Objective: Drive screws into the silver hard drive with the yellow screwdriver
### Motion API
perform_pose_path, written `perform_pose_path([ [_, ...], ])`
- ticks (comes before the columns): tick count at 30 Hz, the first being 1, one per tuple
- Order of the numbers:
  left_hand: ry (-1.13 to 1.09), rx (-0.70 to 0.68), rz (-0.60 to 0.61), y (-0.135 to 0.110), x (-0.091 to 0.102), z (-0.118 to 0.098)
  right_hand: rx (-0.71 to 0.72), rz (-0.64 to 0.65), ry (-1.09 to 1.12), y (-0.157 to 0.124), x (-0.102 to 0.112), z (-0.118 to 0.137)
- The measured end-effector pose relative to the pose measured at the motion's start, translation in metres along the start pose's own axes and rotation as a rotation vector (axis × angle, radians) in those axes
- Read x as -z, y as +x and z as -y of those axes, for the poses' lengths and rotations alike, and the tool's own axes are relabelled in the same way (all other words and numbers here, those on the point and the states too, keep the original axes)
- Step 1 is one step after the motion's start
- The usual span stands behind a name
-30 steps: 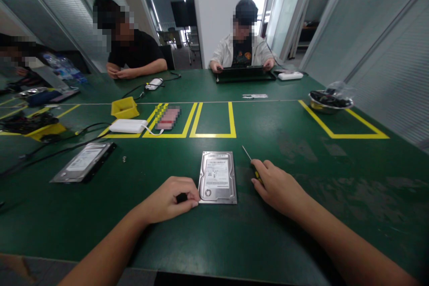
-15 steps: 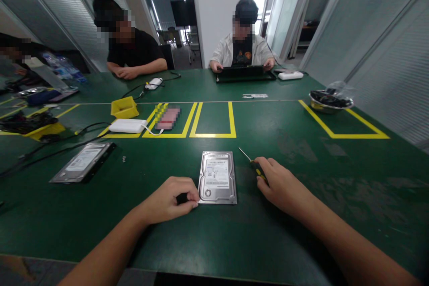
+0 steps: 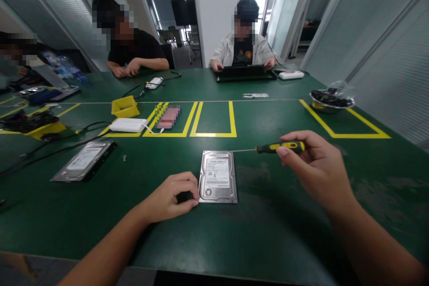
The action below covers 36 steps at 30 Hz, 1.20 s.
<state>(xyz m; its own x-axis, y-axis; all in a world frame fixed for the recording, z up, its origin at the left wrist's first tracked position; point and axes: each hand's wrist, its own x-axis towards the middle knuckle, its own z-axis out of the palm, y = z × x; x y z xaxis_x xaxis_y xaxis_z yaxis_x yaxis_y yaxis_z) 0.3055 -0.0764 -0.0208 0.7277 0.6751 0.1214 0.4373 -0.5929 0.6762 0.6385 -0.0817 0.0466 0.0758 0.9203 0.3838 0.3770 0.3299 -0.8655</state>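
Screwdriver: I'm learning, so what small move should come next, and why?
Perhaps ease the screwdriver against the hard drive: the right hand points its tip at the far right corner, contact unclear, while the left hand touches the near left corner.

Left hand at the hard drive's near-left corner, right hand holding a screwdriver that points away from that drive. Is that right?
Wrong direction: the head view shows the screwdriver in the right hand pointing toward the hard drive. The left hand is indeed at that near-left corner.
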Motion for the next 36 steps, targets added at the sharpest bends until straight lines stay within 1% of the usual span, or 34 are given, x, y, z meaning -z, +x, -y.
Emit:
perform_pose_path([
  [3,0.009,-0.003,-0.005,-0.001,0.000,0.000,0.025,0.021,0.010,-0.001,-0.003,0.015],
  [5,0.023,-0.007,-0.009,-0.002,0.000,0.000,0.041,0.038,-0.001,-0.001,-0.004,0.020],
  [10,0.076,-0.010,-0.052,-0.006,-0.003,0.003,0.061,0.060,-0.019,0.001,-0.004,0.025],
  [18,0.096,-0.071,-0.101,-0.007,-0.007,0.006,0.085,0.075,0.049,0.014,-0.002,0.032],
  [20,0.101,-0.075,-0.108,-0.005,-0.008,0.005,0.115,0.097,0.014,0.017,0.000,0.037],
  [22,0.109,-0.070,-0.117,-0.003,-0.009,0.003,0.164,0.121,-0.073,0.019,0.003,0.045],
  [26,0.147,-0.059,-0.137,0.002,-0.013,0.000,0.246,0.122,-0.212,0.022,0.006,0.063],
  [31,0.183,-0.088,-0.153,0.007,-0.015,0.002,0.345,0.112,-0.288,0.024,0.009,0.083],
  [36,0.214,-0.095,-0.156,0.012,-0.016,0.002,0.374,0.134,-0.301,0.026,0.015,0.089],
])
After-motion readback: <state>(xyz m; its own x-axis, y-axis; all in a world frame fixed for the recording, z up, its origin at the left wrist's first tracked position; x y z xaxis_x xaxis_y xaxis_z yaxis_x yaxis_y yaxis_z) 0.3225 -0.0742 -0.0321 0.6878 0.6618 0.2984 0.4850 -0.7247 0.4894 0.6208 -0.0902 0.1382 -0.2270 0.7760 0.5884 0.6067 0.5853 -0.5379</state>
